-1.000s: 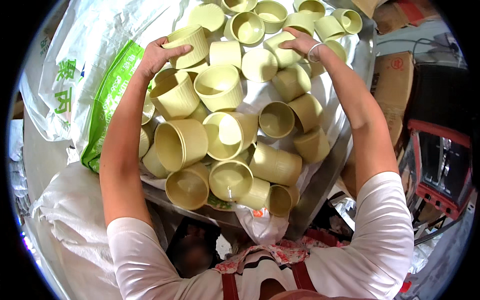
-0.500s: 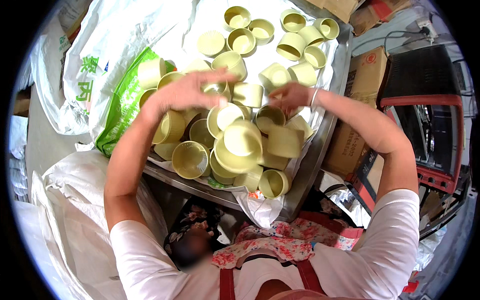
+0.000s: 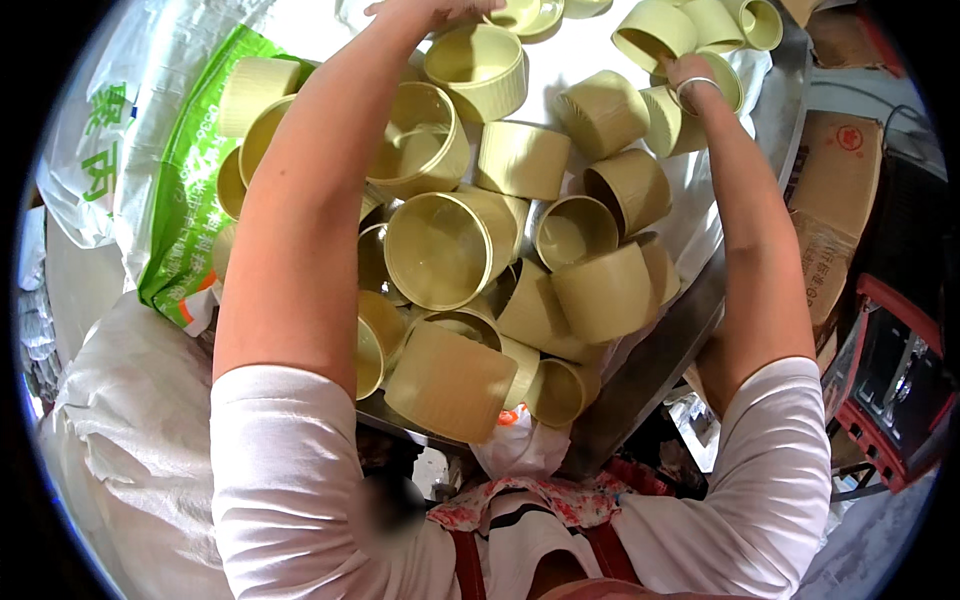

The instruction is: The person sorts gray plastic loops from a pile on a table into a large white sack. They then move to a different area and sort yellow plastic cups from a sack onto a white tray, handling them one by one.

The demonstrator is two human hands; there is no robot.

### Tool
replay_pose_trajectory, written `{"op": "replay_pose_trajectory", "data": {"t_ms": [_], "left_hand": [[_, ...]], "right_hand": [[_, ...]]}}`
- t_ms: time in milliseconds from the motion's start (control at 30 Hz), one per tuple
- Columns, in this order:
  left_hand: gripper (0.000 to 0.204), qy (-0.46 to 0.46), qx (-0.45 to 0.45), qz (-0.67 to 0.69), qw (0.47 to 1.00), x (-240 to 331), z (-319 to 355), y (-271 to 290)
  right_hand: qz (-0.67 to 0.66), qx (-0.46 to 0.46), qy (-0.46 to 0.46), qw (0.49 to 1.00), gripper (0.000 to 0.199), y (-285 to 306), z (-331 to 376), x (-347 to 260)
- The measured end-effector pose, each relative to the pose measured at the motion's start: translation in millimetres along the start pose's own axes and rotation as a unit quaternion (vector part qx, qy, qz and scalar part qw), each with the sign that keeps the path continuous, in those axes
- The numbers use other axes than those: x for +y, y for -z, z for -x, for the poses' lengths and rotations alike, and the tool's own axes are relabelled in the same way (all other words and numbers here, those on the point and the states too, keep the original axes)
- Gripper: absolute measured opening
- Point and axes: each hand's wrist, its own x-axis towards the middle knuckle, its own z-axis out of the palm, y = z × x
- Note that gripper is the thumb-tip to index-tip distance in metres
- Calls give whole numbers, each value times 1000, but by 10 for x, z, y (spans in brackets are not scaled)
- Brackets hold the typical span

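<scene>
Many pale yellow-green round cups lie heaped over a white-covered table, some on their sides and some mouth up. My left hand (image 3: 432,8) is at the far edge of the picture, partly cut off, with its fingers spread near a shallow cup (image 3: 527,14). Farther right, my right hand (image 3: 690,70) is among several cups, close to the rim of a tilted cup (image 3: 655,32) and in front of a smaller cup (image 3: 728,80). Its fingers are mostly hidden. Nearer to me, a large cup (image 3: 440,250) and an overturned cup (image 3: 452,380) rest on the pile.
A green-and-white plastic sack (image 3: 195,190) lies along the table's left side, above a crumpled white sack (image 3: 140,400). The metal table edge (image 3: 670,355) runs down the right. Beyond it are a cardboard box (image 3: 835,210) and a red-framed black appliance (image 3: 890,370).
Both my arms have stretched forward; the right hand has also moved right. The view has come nearer the pile, so the cups look larger. Several cups have shifted or tumbled toward me.
</scene>
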Motion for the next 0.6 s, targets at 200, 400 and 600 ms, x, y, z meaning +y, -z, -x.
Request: {"op": "replay_pose_trajectory", "data": {"t_ms": [200, 400, 600], "left_hand": [[83, 54, -50, 74, 995, -62, 297, 124], [83, -36, -13, 64, 997, -280, 551, 582], [82, -69, 16, -45, 996, -253, 1678, 1134]], "right_hand": [[88, -142, 138, 976, 31, 170, 681, -780], [35, -31, 143, 989, 32, 969, 1472, -751], [68, -50, 183, 980, 26, 1190, 2717, -579]]}}
